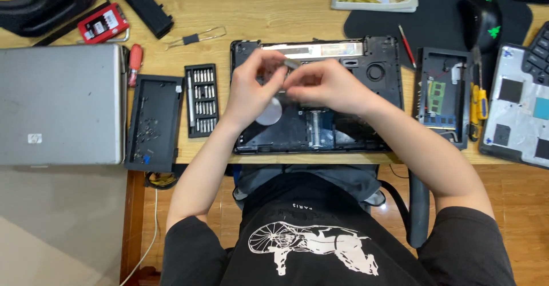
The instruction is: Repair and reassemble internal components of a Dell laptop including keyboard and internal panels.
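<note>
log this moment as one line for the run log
left hand: pinching small silver part | right hand: touching same part | under hands: opened black laptop base | left of it: bit set

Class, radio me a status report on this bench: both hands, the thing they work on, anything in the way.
Left hand and right hand together over the opened laptop base, pinching a small grey part. Bit set lies left, apart. Nothing blocks the hands.

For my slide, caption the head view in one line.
Both hands, left and right, hold a small silver part above an opened laptop base.
</note>
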